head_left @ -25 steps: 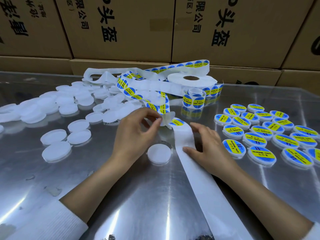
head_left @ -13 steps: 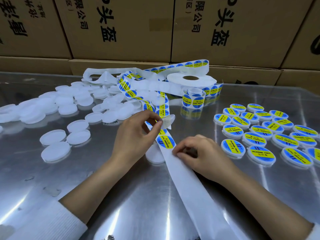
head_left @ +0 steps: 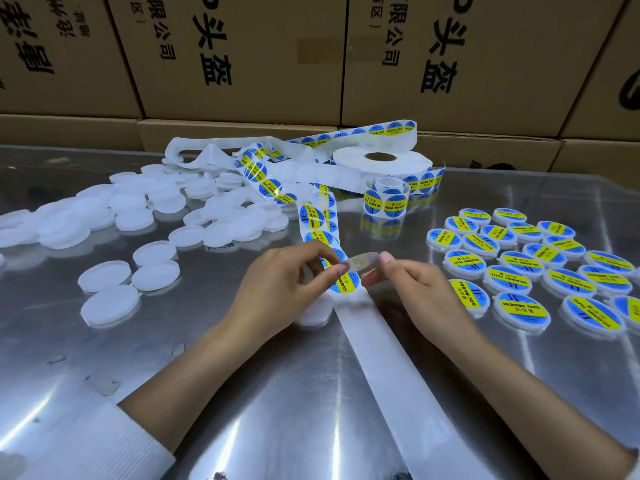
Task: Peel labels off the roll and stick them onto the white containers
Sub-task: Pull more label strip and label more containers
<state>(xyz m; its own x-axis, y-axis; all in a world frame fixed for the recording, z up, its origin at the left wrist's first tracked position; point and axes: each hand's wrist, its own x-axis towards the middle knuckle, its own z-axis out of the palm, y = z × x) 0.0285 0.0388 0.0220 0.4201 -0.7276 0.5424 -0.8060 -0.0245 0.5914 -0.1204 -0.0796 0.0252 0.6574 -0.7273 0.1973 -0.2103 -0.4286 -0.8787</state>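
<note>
peeled label (head_left: 362, 262) stretched between both hands, fingers (head_left: 341, 268) of each pinching an edge.

One head-worn wide-angle view, looking forward and down, close over the metal table (head_left: 311, 393), cardboard boxes (head_left: 242, 57) filling the frame's top.

Setting: packing or warehouse work area. Stacked brown cardboard cartons (head_left: 242, 57) with printed black Chinese characters form a wall along the far edge of the desk (head_left: 259, 393), well beyond both grips. Desk surface is reflective sheet metal. Batch work evident: pile of plain white containers (head_left: 138, 209) left of the grips, rows of labelled containers (head_left: 540, 268) to their right, label roll (head_left: 382, 162) beyond them.
</note>
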